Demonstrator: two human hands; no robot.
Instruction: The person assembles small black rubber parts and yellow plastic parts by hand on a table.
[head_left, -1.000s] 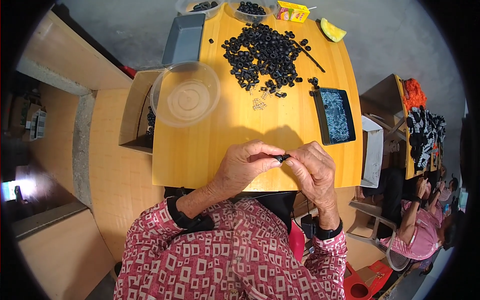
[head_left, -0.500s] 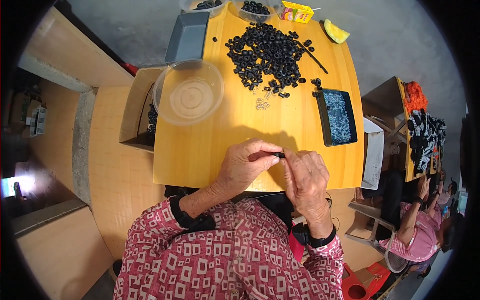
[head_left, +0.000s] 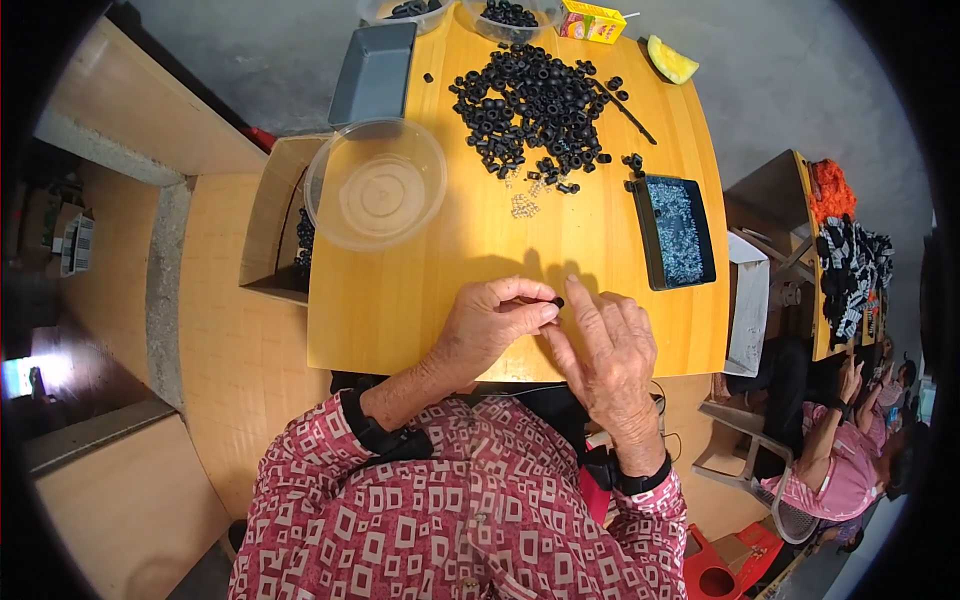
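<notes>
Over the near edge of the wooden table, my left hand pinches a small black plastic part between thumb and fingertips. Just to its right is my right hand, its thumb and index finger spread apart with nothing visible between them. Farther back lies a large heap of small black ring-like parts, with tiny pale pieces scattered at its near side. A black tray at the right holds many tiny clear pieces.
A clear plastic bowl overhangs the left edge above a cardboard box. Behind it are a grey tray, tubs of black parts, a yellow drink carton and a fruit slice. Another person sits at far right.
My right thumb and index finger have let go of the black part and spread apart. My left hand stays nearly in place, still pinching it.
</notes>
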